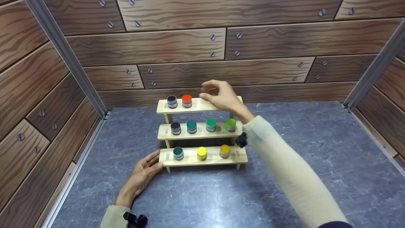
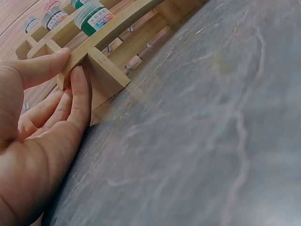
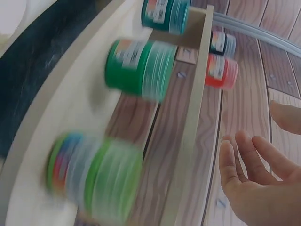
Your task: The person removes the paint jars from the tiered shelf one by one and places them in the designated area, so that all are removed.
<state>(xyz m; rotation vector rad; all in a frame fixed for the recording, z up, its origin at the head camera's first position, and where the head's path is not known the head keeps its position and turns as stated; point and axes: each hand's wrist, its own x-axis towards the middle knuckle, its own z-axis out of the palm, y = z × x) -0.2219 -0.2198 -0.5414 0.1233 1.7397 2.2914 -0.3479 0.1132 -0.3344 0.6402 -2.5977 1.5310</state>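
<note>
A three-tier wooden rack holds small paint jars. My left hand pinches the left end of its lowest shelf, thumb on one side and fingers on the other, as the left wrist view shows. Over the right part of the top shelf hovers my right hand, fingers bent loosely, with nothing between them. Left of it on that shelf stand a red jar and a dark jar. In the right wrist view a light green jar and a green jar sit on the middle shelf, apart from the fingers.
The middle shelf also bears a teal jar and another dark jar. On the lowest are a dark green jar, a yellow jar and an ochre jar. Wood-patterned walls enclose the grey marbled surface.
</note>
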